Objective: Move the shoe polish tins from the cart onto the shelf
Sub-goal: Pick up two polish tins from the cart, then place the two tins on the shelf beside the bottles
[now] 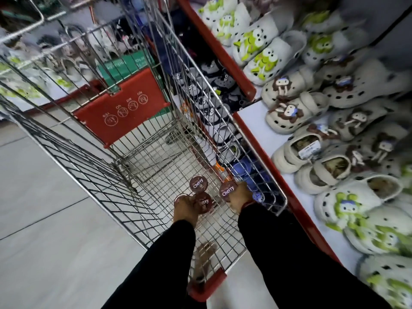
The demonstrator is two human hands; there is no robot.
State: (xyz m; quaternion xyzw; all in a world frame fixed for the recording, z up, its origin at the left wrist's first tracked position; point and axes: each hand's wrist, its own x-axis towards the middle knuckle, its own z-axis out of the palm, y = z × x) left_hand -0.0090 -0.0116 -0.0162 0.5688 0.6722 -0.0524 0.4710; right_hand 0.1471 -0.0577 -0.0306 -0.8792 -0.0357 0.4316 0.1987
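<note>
Several round brown shoe polish tins with "Cherry" lids lie on the floor of the wire cart. My right hand grips one tin by its edge near the cart's right wall. My left hand reaches down with its fingers over a second tin and against a third. Another tin lies loose just beyond them. The white shelf with a red front edge runs along the right of the cart. Both arms wear black sleeves.
Rows of white clogs with green and brown cartoon charms cover most of the shelf. A red child-seat flap hangs at the cart's far end. Dark slippers fill a lower shelf behind the cart's right wall. Grey tiled floor lies to the left.
</note>
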